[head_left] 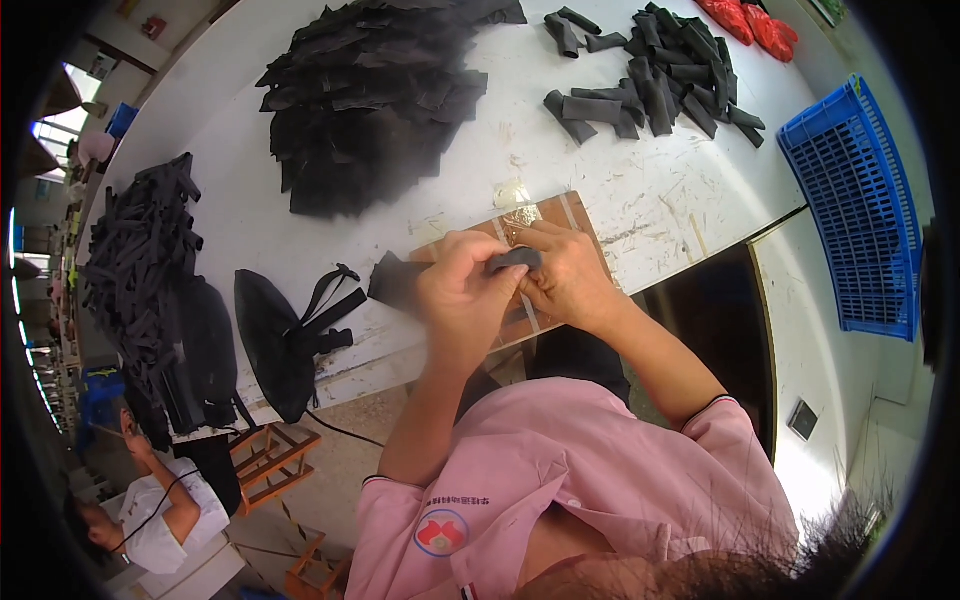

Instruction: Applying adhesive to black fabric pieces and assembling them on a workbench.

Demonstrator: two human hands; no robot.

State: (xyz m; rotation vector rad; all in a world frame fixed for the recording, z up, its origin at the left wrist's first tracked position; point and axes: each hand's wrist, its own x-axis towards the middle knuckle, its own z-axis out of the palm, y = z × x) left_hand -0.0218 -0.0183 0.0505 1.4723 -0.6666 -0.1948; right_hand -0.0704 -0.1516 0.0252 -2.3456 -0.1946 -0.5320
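Over a brown board [588,220] at the table's near edge, both my hands are closed on a small dark rolled piece of sheet material [515,260]. My left hand [458,285] pinches it between thumb and fingers. My right hand [568,275] grips its other end, fingers curled close against the left ones. Most of the rolled piece is hidden by my fingers. A flat black piece [393,281] lies just left of my left hand, partly behind it.
A large stack of black sheets [370,110] lies at the far left of centre, black rolled pieces [665,75] at the far right. Black strips [145,260] and a black pouch-like item [268,345] lie left. A blue crate [855,200] stands right. Another person [165,510] works lower left.
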